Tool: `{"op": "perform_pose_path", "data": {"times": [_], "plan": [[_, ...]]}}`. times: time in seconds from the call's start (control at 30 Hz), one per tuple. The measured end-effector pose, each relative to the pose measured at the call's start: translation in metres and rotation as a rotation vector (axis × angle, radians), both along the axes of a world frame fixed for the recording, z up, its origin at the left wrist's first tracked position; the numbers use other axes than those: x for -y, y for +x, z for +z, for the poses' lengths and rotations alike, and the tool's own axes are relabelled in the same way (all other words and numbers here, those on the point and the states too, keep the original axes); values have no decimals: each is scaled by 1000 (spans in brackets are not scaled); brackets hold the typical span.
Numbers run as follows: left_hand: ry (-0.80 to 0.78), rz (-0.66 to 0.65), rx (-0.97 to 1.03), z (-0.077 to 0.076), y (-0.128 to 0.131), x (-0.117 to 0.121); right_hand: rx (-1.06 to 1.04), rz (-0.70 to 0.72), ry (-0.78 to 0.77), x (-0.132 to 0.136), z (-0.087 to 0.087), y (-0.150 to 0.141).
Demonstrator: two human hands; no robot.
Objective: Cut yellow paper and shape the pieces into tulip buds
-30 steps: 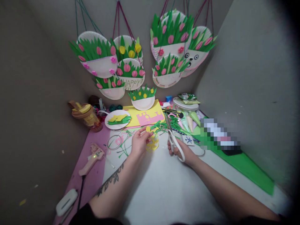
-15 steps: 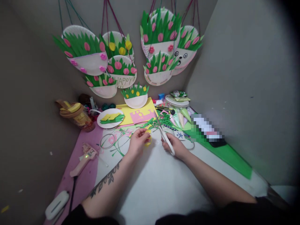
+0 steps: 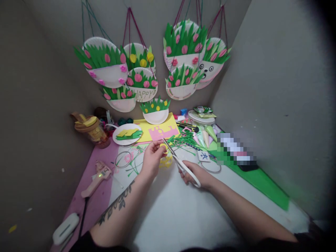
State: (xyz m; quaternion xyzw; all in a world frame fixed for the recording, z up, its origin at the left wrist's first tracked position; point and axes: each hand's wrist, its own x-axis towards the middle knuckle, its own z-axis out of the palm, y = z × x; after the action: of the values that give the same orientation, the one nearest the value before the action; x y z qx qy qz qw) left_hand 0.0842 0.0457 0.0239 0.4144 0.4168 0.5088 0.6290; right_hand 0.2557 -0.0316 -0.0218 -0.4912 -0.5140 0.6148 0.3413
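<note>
In the head view my left hand [image 3: 153, 157] pinches a small piece of yellow paper [image 3: 165, 148] between thumb and fingers. My right hand [image 3: 193, 172] grips a pair of white-handled scissors [image 3: 181, 163], whose blades point up and left. The blade tips are at the yellow paper, close to my left fingertips; whether they touch it I cannot tell. Under and beside my left fingers shows a curly yellow paper scrap [image 3: 166, 161]. Beyond the hands lie green paper strips [image 3: 182, 140] and a yellow sheet [image 3: 170, 122] with a cut pink paper [image 3: 160, 133] on it.
Paper-plate baskets [image 3: 156, 117] with paper flowers hang on the back wall. A paper plate [image 3: 120, 141] with yellow and green pieces stands left of the sheet. A pink glue gun [image 3: 96, 180] and a tumbler [image 3: 91, 129] are at left, a phone [image 3: 237, 150] at right.
The scissors have swung left, bringing their tips to the yellow paper at my left hand. The camera view has shifted slightly, so the surroundings appear lower and further right.
</note>
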Motion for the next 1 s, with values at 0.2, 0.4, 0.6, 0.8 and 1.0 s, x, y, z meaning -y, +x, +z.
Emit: {"op": "perform_pose_path", "data": {"times": [0.2,0.4,0.6,0.8,1.0], "plan": [[12,3,1,0,0,2,-21,6,3,1,-8,-2],[15,10,0,1,1,3,-29,11,14,1,-12,-2],[21,3,2,0,1,2,-32,10,34,3,-10,-3],[31,5,-7,1,0,2,1,-7,28,3,-7,-4],[39,6,-14,1,0,2,46,-12,16,3,-2,-6]]}}
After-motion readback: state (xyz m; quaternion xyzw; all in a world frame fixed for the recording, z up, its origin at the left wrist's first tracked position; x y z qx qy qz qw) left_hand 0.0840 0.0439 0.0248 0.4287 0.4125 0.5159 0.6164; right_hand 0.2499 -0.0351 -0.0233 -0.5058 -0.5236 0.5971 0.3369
